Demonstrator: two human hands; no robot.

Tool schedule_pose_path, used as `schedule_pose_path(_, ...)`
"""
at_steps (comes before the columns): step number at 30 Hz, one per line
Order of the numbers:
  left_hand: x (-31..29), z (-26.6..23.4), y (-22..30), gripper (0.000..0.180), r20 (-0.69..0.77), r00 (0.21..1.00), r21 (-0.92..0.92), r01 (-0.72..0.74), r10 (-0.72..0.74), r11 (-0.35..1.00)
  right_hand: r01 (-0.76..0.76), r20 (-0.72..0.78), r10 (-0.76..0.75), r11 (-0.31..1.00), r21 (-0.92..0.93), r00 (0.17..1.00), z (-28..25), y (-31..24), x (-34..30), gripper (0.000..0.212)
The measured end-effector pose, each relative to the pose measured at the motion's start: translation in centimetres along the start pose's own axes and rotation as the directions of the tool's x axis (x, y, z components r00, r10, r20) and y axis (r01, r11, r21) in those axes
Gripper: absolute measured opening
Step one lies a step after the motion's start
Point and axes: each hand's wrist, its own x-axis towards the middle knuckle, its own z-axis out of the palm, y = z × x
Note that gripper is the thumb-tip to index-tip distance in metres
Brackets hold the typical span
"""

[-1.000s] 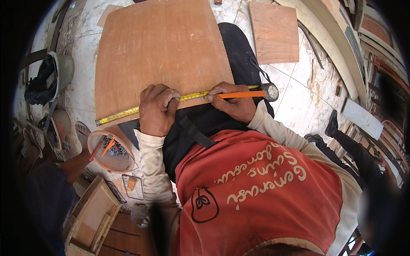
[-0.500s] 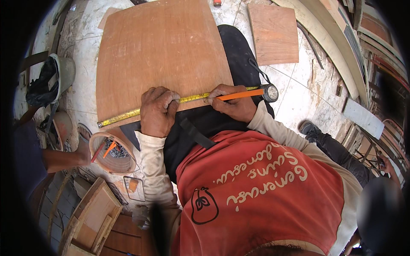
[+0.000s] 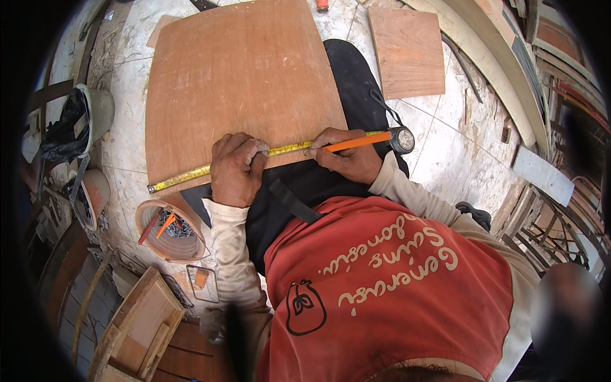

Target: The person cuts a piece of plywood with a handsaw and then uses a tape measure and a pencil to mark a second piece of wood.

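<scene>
My left hand [image 3: 237, 169] was clamped on the yellow tape [image 3: 181, 179] of a tape measure, thumb and fingers drawn together over it at the near edge of a large wooden board [image 3: 245, 83]. The board lay across my legs in their black trousers [image 3: 356, 83]. The tape ran along the near edge, its end at the near left corner, and passed under my left hand toward the near right corner. There my right hand [image 3: 349, 155] was closed around an orange pencil [image 3: 358, 141], fingertips down beside the tape; the pencil's tip was too small for me to make out. Its back end pointed toward the round tape case [image 3: 401, 139], which sat out past the board's right edge.

On the floor [image 3: 439, 121], off the board's near left corner, stood a bucket [image 3: 192, 247] with grey nails [image 3: 182, 228], an orange stick [image 3: 166, 223] and a red one [image 3: 149, 230] in it. A smaller wooden panel [image 3: 407, 51] lay on the floor beyond the board's right edge, apart from it. My red shirt [image 3: 394, 274] filled the space nearest me.
</scene>
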Motion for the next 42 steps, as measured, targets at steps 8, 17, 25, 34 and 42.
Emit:
schedule_pose_path(8,-0.1,-0.1,0.0,0.009,0.01,1.0,0.008,-0.002,0.002,1.0,-0.031,-0.005,0.031,1.0,-0.003,1.0,0.0,0.0,-0.1,0.011)
schedule_pose_path(17,0.1,-0.1,0.1,0.008,-0.023,1.0,0.007,-0.004,0.004,1.0,-0.023,-0.02,0.027,0.985,0.172,0.999,-1.7,-2.5,-0.3,0.014)
schedule_pose_path(25,0.5,-0.4,0.5,0.008,0.017,1.0,-0.001,0.011,-0.011,1.0,-0.019,-0.125,-0.092,0.728,-0.686,0.988,-9.8,-2.1,-3.9,0.034)
schedule_pose_path(34,1.1,-1.7,1.2,0.012,0.084,0.996,0.033,0.034,-0.037,0.999,0.029,-0.125,-0.19,0.651,-0.759,0.974,-9.6,0.4,-5.9,0.041)
schedule_pose_path(42,10.7,-4.4,-1.0,0.007,0.025,0.992,0.193,-0.126,0.124,0.973,-0.021,-0.21,-0.081,0.896,-0.445,0.974,-13.0,-2.1,1.6,0.017)
